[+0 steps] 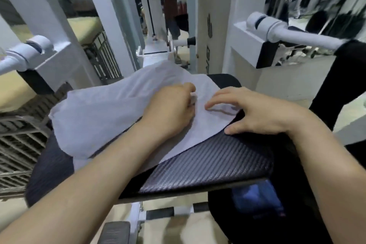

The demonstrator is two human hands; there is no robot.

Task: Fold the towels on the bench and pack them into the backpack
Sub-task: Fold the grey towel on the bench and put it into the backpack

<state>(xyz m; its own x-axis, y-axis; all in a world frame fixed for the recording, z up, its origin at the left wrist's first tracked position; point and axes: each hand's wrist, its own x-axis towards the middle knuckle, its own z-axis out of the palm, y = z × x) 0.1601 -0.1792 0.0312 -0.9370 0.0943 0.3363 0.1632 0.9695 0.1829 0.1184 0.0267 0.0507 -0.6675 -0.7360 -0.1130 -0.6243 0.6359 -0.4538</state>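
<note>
So a white towel is spread in a loose heap over the far half of the padded bench, bunched up toward the far left corner and trailing off the left edge a bit. One flat layer runs out diagonally toward the right edge, and the near part of the pad is left bare.

The left hand is curled closed in the middle of the cloth, and a pinch of towel seems to be held at the fingertips, though the actual contact is hidden behind the knuckles. The right hand is open, fingers spread and resting lightly on the flat corner near the right edge, thumb down on the pad; nothing is gripped by it.

Looks like the fold is only just being set up. For a tidy result, the flat layer should probably be pinned by the right palm while the pinched edge is drawn across it, and the bunched far-left part should be smoothed first or the lump gets folded in. Corners are best matched before the crease is pressed.

A dark bag with something blue showing, probably the backpack, is sitting below the bench's near right corner, so nothing's been packed yet as far as can be told.
</note>
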